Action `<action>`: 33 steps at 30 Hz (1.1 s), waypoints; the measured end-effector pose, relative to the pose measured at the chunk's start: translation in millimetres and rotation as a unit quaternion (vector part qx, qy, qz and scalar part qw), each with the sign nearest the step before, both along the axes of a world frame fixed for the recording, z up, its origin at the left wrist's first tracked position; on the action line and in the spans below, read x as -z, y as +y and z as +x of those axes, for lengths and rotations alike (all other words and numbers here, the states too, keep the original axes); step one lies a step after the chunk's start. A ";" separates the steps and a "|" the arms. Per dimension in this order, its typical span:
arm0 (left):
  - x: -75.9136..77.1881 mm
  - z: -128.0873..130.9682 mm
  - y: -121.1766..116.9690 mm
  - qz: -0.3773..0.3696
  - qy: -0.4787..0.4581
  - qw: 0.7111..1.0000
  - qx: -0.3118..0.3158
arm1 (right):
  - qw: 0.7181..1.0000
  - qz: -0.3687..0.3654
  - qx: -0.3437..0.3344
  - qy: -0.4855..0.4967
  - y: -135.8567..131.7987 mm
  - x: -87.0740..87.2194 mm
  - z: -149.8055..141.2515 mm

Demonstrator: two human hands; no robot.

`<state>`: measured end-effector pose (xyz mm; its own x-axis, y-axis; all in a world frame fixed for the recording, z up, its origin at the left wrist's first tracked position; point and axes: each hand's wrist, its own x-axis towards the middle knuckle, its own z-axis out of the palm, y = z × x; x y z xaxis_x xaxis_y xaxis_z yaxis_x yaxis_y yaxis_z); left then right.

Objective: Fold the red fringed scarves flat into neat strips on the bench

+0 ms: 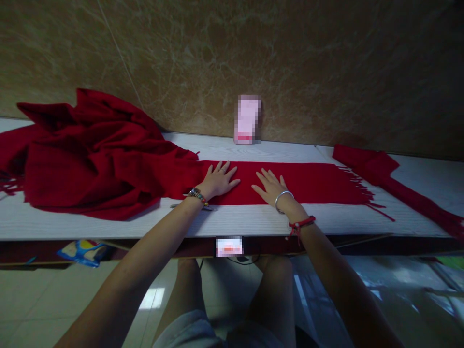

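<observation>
A red fringed scarf (311,183) lies flat along the pale wooden tabletop, its fringe pointing right. My left hand (217,180) rests palm down on it with the fingers spread. To the right, my right hand (271,187) also lies flat on the cloth, fingers apart. The left part of the cloth runs into a large crumpled heap of red fabric (90,164); whether heap and strip are one piece I cannot tell. Partly under my left wrist, a thin dark metal tool (210,208) shows at the scarf's near edge, its kind hidden.
Another red fringed scarf (384,169) lies at the right end of the table (145,227). A blurred pink box-like item (248,120) stands against the marbled wall (308,72). Below the table edge sit a blue packet (84,252) and a blurred pale item (229,247).
</observation>
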<state>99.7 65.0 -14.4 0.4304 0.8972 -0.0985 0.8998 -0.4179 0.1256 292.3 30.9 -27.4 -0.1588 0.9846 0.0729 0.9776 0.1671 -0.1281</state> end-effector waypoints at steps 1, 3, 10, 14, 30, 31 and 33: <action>-0.2 0.3 -0.1 -0.005 0.004 1.000 -0.005 | 1.000 -0.020 0.004 -0.010 -0.2 0.8 -0.1; -1.6 0.4 -0.6 -0.015 0.008 1.000 -0.015 | 0.999 -0.041 0.006 -0.022 -0.8 2.1 -0.2; -5.9 0.1 -2.8 -0.030 0.015 0.999 -0.029 | 0.999 -0.031 0.035 0.008 9.4 -7.1 0.8; -6.4 0.4 -2.7 -0.035 0.019 0.999 -0.029 | 0.999 -0.012 0.036 0.010 22.8 -15.8 -6.0; -2.5 -3.8 3.7 -0.041 0.024 0.997 -0.054 | 0.986 -0.054 0.155 -0.030 56.1 0.9 109.9; -2.2 -3.9 3.8 -0.040 0.023 0.998 -0.053 | 0.986 -0.047 0.159 -0.030 57.8 2.0 117.2; -1.4 -4.2 3.9 -0.033 0.020 0.998 -0.050 | 0.988 -0.033 0.150 -0.028 60.0 2.8 122.7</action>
<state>95.5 68.9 -13.0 0.3340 0.9264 -0.1737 0.9413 -0.3183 0.1127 415.0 90.9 -30.3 0.1383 0.9904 0.0053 0.9878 -0.1376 -0.0729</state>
